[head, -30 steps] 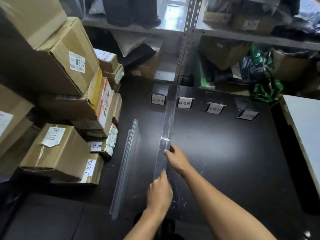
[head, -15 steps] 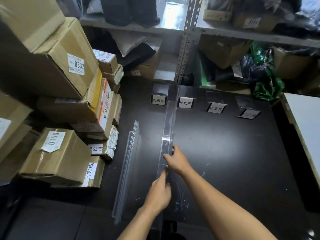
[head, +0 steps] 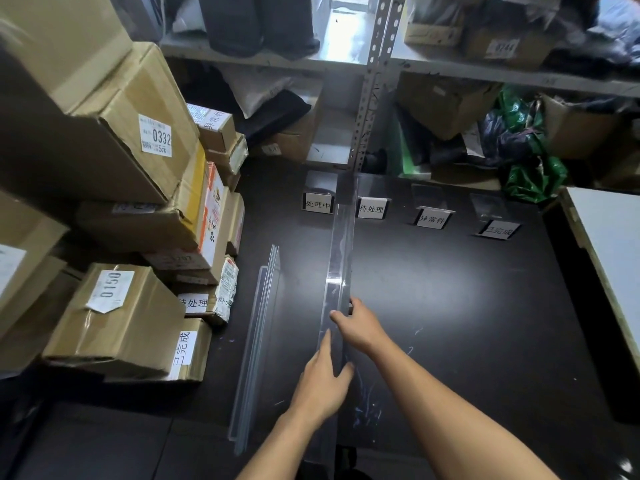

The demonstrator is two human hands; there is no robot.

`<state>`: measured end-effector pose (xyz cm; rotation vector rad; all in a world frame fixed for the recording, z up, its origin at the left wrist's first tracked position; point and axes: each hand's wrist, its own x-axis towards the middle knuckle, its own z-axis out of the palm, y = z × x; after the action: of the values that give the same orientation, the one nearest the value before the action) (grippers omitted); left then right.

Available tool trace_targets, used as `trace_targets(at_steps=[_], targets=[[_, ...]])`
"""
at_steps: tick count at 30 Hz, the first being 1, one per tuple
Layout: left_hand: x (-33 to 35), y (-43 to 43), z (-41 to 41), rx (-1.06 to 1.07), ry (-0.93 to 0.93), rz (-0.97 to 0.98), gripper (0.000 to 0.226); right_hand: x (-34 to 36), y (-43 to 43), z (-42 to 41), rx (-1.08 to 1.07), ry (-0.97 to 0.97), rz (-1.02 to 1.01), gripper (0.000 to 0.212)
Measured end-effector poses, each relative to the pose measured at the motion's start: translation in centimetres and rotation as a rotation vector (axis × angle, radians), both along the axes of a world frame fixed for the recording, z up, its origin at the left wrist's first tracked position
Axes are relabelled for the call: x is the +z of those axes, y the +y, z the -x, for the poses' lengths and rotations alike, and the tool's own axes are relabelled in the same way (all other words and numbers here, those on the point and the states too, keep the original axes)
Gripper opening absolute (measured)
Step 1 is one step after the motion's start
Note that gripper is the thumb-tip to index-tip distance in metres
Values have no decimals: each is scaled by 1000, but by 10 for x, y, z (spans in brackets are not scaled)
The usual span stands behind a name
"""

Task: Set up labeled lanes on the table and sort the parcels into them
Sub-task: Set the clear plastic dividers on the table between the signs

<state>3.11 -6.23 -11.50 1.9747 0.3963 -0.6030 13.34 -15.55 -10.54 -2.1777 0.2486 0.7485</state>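
The right hand (head: 358,327) is clamped, fingers curled, over the top edge of the long clear plastic divider strip (head: 341,244) stood on edge on the black table (head: 450,306), and just nearer the person it is pinched by the left hand (head: 320,382) between thumb and straight fingers. It is best held upright and steered as one piece, so that its far end is settled between the white 处理中 sign card (head: 318,204) on its left and the white 待处理 card (head: 372,208) on its right. The spare clear strips (head: 263,306) and brown cardboard parcels (head: 117,317) left of it are best left alone meanwhile.
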Motion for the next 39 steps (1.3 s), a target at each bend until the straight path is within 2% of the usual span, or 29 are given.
trace_targets(at_steps=[3,5,7,10,12,15,17,20,23,26,28,31,34,39], targets=[[0,2,-3,10,-9,7,83,-3,-2,0,-17,6,-19,44],[4,3,-4,26,-45,11,82,-4,-3,1,-31,15,-19,55],[11,5,-6,68,-126,21,77,-4,-4,0,-43,20,9,74],[33,15,-12,192,-324,47,62,0,-6,1,-91,-42,20,78],[49,28,-15,269,-474,-35,50,6,-5,1,-151,-122,19,74],[63,55,-17,374,-648,-286,42,20,-1,5,-231,-335,96,64],[63,73,-16,420,-596,-373,50,33,6,10,-206,-504,117,53],[53,92,-3,379,-307,-432,72,49,30,20,-67,-620,64,40],[46,100,12,264,-73,-406,76,57,64,34,128,-492,8,40],[44,104,21,159,102,-333,62,53,93,47,283,-262,24,51],[43,106,24,111,123,-324,49,49,107,53,314,-135,39,54],[50,108,24,84,109,-358,32,42,120,59,328,-50,72,57],[59,107,22,70,125,-412,35,39,127,61,331,-30,104,58],[61,108,22,100,42,-492,36,40,127,60,290,-73,96,53]])
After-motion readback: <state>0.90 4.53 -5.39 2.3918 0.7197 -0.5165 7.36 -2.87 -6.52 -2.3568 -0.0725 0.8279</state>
